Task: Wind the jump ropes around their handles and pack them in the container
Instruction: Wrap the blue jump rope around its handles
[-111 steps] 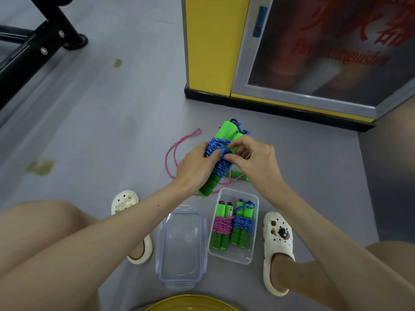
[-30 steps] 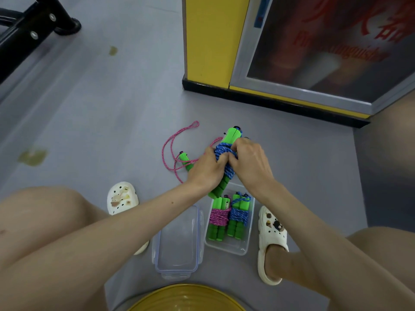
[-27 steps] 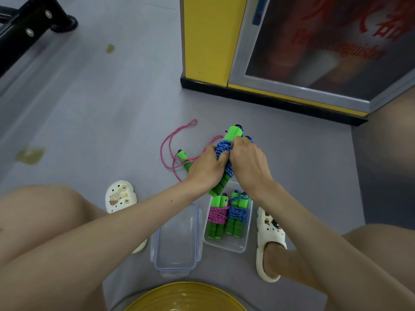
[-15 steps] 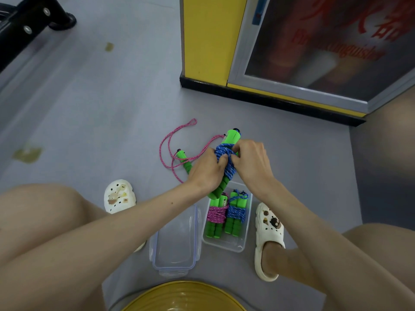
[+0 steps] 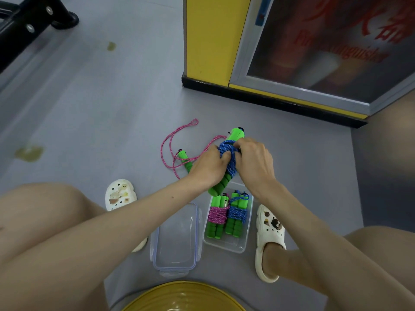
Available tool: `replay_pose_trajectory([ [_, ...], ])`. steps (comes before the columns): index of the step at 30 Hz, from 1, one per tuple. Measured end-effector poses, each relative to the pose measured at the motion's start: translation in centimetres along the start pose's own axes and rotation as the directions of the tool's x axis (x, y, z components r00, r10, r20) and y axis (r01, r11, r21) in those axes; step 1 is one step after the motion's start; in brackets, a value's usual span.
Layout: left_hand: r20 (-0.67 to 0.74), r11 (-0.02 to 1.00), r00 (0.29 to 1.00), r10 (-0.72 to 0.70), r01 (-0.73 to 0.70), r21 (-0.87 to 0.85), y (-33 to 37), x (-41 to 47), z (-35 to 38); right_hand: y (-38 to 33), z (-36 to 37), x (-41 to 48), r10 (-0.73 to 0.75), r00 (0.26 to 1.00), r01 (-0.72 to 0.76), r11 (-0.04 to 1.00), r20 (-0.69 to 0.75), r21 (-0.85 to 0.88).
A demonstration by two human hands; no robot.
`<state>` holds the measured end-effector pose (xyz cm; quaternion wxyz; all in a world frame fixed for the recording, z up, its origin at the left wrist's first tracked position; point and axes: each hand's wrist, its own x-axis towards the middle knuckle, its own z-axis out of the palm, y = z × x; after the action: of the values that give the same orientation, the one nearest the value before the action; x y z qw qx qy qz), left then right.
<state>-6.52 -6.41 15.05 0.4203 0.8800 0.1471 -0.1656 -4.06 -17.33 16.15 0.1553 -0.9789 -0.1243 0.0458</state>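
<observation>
Above the clear container (image 5: 225, 245), left hand (image 5: 207, 166) and right hand (image 5: 254, 162) both grip the blue jump rope (image 5: 229, 157), wound on tilted green handles (image 5: 221, 186); pink rope (image 5: 173, 144) loose on floor beyond.

Blue rope bundle (image 5: 231, 169) lowered toward the container (image 5: 224, 244), right hand (image 5: 254, 161) now curled over it.

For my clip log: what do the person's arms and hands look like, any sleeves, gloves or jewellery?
The left arm and right arm are bare, with no sleeve in view. The left hand and right hand wear no gloves, and no ring, watch or wristband shows.
</observation>
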Motion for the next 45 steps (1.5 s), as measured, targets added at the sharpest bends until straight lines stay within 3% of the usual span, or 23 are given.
replay_pose_trajectory([
  [4, -0.004, 0.999, 0.999, 0.044, -0.044, 0.031, -0.9, 0.7, -1.7, 1.0, -1.1, 0.5, -0.06, 0.998, 0.061, 0.985, -0.007, 0.16],
  [9, 0.089, 0.996, 0.993, 0.077, -0.072, -0.049, -1.3, 1.5, -3.3, 2.2, -1.5, 0.0, -0.257, 0.964, 0.263, 0.96, 0.068, -0.1],
  [13, 0.174, 0.994, 0.979, 0.107, -0.108, -0.003, -1.8, 1.1, -3.4, 2.4, -2.1, 0.3, -0.322, 0.94, 0.334, 0.936, 0.114, -0.115],
  [18, 0.188, 0.996, 0.978, 0.092, -0.09, -0.019, -2.1, 0.9, -3.7, 3.1, -0.8, 0.5, -0.472, 0.855, 0.515, 0.817, 0.214, -0.259],
  [22, 0.23, 0.994, 0.967, 0.106, -0.11, 0.001, -2.3, 1.0, -3.9, 3.3, -0.5, -0.3, -0.597, 0.794, 0.6, 0.738, 0.115, -0.309],
  [25, 0.277, 0.993, 0.956, 0.098, -0.078, -0.083, -2.0, 0.8, -4.3, 3.6, -0.6, -0.9, -0.682, 0.731, 0.645, 0.701, -0.02, -0.306],
  [30, 0.256, 0.963, 0.963, 0.088, -0.016, -0.269, -1.9, 0.5, -4.2, 4.3, -0.4, -1.2, -0.709, 0.696, 0.609, 0.668, -0.117, -0.427],
  [35, 0.214, 0.908, 0.976, 0.034, 0.059, -0.416, -1.7, 0.7, -3.7, 4.9, -0.9, -0.6, -0.623, 0.759, 0.482, 0.734, -0.191, -0.48],
  [41, 0.257, 0.866, 0.966, -0.003, 0.131, -0.482, -1.6, 0.7, -4.0, 5.4, -1.3, -0.2, -0.561, 0.8, 0.385, 0.753, -0.214, -0.533],
  [45, 0.258, 0.862, 0.966, 0.029, 0.106, -0.495, -1.4, 0.7, -4.1, 5.4, -1.4, -0.1, -0.522, 0.826, 0.354, 0.775, -0.215, -0.523],
])
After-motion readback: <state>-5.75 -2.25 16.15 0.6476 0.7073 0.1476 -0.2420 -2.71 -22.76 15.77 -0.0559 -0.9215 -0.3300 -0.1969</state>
